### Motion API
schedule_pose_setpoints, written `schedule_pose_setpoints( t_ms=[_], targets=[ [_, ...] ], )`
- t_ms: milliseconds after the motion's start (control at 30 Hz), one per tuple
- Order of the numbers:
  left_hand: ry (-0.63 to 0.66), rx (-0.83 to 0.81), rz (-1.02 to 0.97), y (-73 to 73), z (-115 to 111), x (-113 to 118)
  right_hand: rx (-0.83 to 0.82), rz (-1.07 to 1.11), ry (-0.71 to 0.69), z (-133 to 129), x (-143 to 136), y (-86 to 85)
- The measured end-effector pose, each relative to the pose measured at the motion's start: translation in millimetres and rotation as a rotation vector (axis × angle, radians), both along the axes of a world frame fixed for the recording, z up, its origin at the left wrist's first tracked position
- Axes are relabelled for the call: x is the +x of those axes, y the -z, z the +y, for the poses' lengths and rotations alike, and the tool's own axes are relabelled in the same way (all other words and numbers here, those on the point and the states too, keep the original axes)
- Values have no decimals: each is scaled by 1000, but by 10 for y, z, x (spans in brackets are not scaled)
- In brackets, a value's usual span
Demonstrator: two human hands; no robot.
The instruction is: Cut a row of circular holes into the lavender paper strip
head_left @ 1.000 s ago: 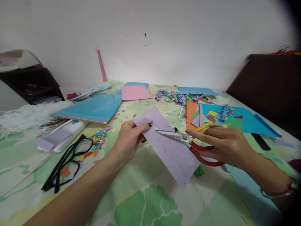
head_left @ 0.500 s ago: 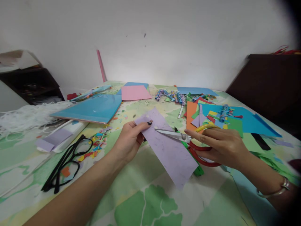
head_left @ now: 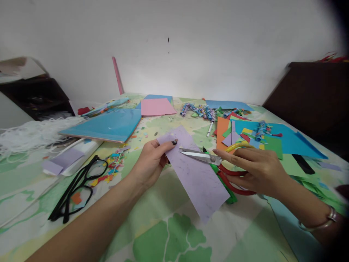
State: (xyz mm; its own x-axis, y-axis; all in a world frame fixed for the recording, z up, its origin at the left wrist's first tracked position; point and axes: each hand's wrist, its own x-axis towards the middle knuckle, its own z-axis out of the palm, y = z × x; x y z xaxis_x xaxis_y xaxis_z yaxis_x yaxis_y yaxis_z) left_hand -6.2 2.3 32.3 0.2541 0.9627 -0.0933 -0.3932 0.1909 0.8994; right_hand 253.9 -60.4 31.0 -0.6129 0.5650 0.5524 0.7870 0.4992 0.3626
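Note:
A sheet of purple paper (head_left: 195,182) is pinched at its upper left edge by my left hand (head_left: 152,160), thumb on top and fingers behind. My right hand (head_left: 256,169) is closed round the red and yellow handles of a pair of scissors (head_left: 203,155). The blades point left across the face of the paper, their tips near my left thumb and slightly parted. Whether the paper lies between the blades I cannot tell. Behind the paper and scissors, a green object (head_left: 231,196) on the cloth is partly hidden.
Black glasses (head_left: 89,189) lie at the left beside small paper scraps (head_left: 111,165). Further back are a blue pad (head_left: 109,123) and pink paper (head_left: 156,107). Coloured sheets and rolled paper pieces (head_left: 261,131) cover the right side. White string (head_left: 35,136) is heaped far left.
The scissor blades have opened slightly, with the lower handle dropping a little. The paper's lower corner has shifted slightly left and down. My left hand keeps its hold.

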Motion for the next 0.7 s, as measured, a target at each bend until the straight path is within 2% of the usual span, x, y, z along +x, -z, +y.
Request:
schedule_pose_setpoints(
  t_ms=[333, 700],
  targets=[
    [-26, 12, -6, 15, 18, -7, -132, 111, -8, -29, -45, -23],
    [29, 43, 8, 47, 24, -16, -78, 38, -14, -12, -15, 4]
  ],
)
